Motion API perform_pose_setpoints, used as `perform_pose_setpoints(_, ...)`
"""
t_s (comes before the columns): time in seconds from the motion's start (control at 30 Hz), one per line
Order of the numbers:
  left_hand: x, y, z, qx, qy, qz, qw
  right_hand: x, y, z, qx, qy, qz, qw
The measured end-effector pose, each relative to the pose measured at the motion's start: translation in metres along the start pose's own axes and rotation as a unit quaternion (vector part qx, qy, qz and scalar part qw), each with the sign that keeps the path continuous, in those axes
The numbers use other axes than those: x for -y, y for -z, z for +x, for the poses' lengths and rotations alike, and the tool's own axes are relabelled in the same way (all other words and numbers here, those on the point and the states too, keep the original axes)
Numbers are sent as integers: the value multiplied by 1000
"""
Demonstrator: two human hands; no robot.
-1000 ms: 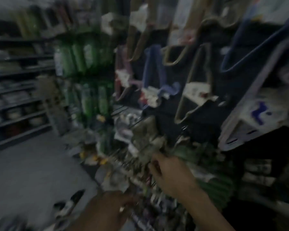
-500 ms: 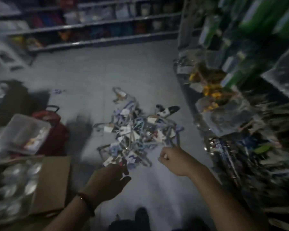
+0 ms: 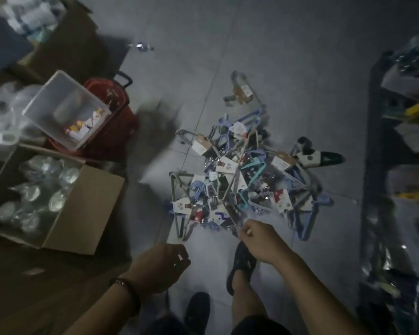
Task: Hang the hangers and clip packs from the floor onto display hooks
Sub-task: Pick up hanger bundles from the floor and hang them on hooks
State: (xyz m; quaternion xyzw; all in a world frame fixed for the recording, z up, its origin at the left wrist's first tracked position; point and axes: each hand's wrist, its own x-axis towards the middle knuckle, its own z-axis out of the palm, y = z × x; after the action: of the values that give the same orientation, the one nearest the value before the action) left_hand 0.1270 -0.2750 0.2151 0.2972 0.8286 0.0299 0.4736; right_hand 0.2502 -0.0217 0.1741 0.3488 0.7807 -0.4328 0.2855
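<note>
Head cam swung from rack point(image 3: 370, 165) down to pile point(image 3: 240, 180). R hand point(image 3: 259, 240) curled at near edge, grip unclear; L hand point(image 3: 160, 269) loose, looks empty. Next pick starting.

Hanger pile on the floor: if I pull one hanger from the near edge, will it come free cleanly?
Probably not: the hanger pile is criss-crossed, hooks and frames interlocked, so neighbours will likely drag along. Frames look thin and open, so likely light yet fairly stiff. The paper tags may snag or bend.
</note>
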Motion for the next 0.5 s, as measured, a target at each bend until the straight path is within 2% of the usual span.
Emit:
perform_pose_setpoints(0.1, 13, -7, 76, 0, 20, -53, 998, -12, 1, 105, 37, -12, -1, 999)
perform_pose_setpoints(0.27, 29, -36, 218, 29, 55, -155, 986, -47, -22, 266, 67, -86, 55, 992)
perform_pose_setpoints(0.37, 45, -61, 316, 24, 59, -204, 977, -71, -46, 359, 46, -142, 129, 980)
perform_pose_setpoints(0.5, 71, -83, 428, 1, 66, -237, 969, -84, -84, 448, -23, -227, 212, 950)
